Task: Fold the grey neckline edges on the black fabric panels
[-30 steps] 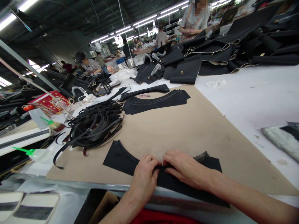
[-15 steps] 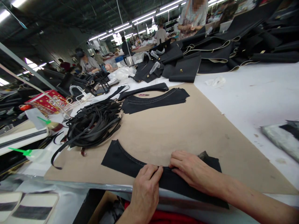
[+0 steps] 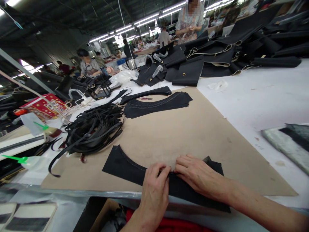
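A black curved panel (image 3: 125, 169), leather or fabric, lies on the tan board near the table's front edge. Light stitch-like marks run along its concave upper rim. My left hand (image 3: 155, 187) pinches that rim around the middle, thumb and forefinger drawn together. Close to its right, my right hand (image 3: 193, 170) has its fingers bent down on the same rim, the forearm crossing the panel's right part. Between the hands a short stretch of rim shows; what lies under the fingertips is hidden.
A tangled heap of black strips (image 3: 94, 129) lies left on the tan board (image 3: 154, 132). Stacked curved black panels (image 3: 156, 104) sit farther back. Black bag pieces (image 3: 188, 72) are piled behind. Green-tipped bottles (image 3: 36, 161) stand left. Co-workers (image 3: 189, 24) are in the background.
My left hand has slid a little right along the rim, closer to my right hand, and its knuckles are raised more. The right hand keeps its place on the panel. The view has shifted slightly.
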A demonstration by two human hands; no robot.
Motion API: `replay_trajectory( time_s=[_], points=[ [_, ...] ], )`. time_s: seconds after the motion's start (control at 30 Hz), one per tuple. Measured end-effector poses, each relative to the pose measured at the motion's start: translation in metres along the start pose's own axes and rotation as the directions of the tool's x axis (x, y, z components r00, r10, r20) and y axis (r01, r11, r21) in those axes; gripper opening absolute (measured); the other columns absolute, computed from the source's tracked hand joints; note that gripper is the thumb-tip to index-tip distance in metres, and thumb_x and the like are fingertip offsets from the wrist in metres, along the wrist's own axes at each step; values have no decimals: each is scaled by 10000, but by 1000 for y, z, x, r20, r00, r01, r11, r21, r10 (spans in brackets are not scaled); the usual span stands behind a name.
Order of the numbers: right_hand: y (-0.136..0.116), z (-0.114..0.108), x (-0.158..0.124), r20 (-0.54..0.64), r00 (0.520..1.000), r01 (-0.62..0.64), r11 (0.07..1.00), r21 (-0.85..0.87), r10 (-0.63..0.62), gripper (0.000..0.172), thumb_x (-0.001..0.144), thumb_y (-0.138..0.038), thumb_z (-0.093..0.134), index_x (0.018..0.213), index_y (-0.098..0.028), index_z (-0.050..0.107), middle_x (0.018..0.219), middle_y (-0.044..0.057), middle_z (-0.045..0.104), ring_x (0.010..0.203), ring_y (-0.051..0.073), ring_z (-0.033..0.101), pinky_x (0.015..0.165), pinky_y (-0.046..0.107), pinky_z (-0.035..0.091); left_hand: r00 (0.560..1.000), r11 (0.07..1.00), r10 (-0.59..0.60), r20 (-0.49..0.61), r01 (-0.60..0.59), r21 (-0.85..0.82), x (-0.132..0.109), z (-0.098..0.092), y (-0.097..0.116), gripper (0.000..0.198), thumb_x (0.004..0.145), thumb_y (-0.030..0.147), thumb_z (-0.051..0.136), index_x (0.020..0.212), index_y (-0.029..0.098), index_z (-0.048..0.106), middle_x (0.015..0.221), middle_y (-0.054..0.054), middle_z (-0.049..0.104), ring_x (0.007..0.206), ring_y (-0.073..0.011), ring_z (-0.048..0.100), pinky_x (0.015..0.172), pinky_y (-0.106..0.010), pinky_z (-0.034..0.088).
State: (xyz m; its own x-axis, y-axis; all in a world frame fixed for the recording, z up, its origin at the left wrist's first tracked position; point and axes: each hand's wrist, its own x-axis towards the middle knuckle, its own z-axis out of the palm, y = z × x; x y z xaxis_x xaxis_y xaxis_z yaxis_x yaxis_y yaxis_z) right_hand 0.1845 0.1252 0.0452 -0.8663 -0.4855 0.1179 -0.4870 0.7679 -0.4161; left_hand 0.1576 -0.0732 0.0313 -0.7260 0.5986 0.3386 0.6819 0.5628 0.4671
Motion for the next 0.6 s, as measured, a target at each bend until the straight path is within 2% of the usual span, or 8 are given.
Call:
replay_trajectory(
  time_s=[0.07, 0.13, 0.2, 0.3, 0.4, 0.5, 0.6],
  points=[
    [0, 1, 0, -5, 1000, 8, 1000, 3, -8, 140, 958, -141, 413, 912, -202, 530, 909, 13, 543, 867, 194, 504, 813, 365, 375, 999, 1000, -6, 42, 7, -19, 2, 5, 5, 305, 862, 24, 444, 1055, 178, 623, 973, -71, 614, 895, -216, 552, 783, -395, 517],
    [1, 1, 0, 1, 1000, 4, 1000, 4, -4, 149, 963, -148, 404, 891, -200, 524, 897, 12, 540, 852, 194, 501, 800, 367, 371, 999, 1000, 19, 39, -19, 4, -1, 11, 8, 313, 878, 32, 403, 1046, 158, 636, 902, -73, 619, 831, -210, 554, 737, -382, 527],
    [2, 3, 0, 6, 1000, 0, 1000, 3, 0, 158, 968, -159, 394, 880, -200, 520, 896, 15, 536, 847, 198, 496, 788, 375, 366, 996, 995, 85, -18, -84, 58, -9, 16, 9, 344, 887, 44, 381, 1125, 123, 616, 953, -100, 633, 876, -219, 563, 764, -382, 533],
    [4, 6, -1, 22, 1000, 4, 1000, -3, -4, 153, 968, -167, 395, 880, -204, 515, 900, 13, 535, 838, 206, 490, 772, 386, 357, 981, 973, 175, -83, -159, 169, -23, 20, 8, 376, 894, 91, 413, 1244, 80, 550, 1153, -131, 621, 1066, -246, 543, 896, -396, 507],
    [4, 7, -1, 39, 999, -6, 1000, 6, 5, 132, 959, -171, 421, 867, -207, 508, 905, 11, 539, 840, 213, 492, 779, 397, 354, 971, 950, 234, -54, -216, 227, -30, 14, 2, 379, 912, 180, 462, 1277, 94, 524, 1250, -101, 602, 1162, -241, 517, 985, -404, 452],
    [0, 3, 0, 53, 997, -50, 998, 28, 48, 93, 933, -173, 482, 849, -206, 503, 900, 10, 545, 847, 216, 507, 796, 399, 360, 965, 954, 261, 9, -259, 149, -28, 0, -7, 330, 929, 183, 458, 1249, 156, 534, 1206, -46, 636, 1129, -192, 551, 1039, -399, 389],
    [-6, -3, -1, 70, 992, -111, 992, 60, 107, 56, 902, -178, 546, 868, -209, 514, 897, -1, 558, 857, 209, 535, 832, 399, 367, 985, 985, 169, 42, -171, 32, -22, -8, -12, 276, 916, 144, 494, 1178, 211, 553, 1092, -14, 663, 1019, -177, 584, 1017, -426, 380]
  ],
)
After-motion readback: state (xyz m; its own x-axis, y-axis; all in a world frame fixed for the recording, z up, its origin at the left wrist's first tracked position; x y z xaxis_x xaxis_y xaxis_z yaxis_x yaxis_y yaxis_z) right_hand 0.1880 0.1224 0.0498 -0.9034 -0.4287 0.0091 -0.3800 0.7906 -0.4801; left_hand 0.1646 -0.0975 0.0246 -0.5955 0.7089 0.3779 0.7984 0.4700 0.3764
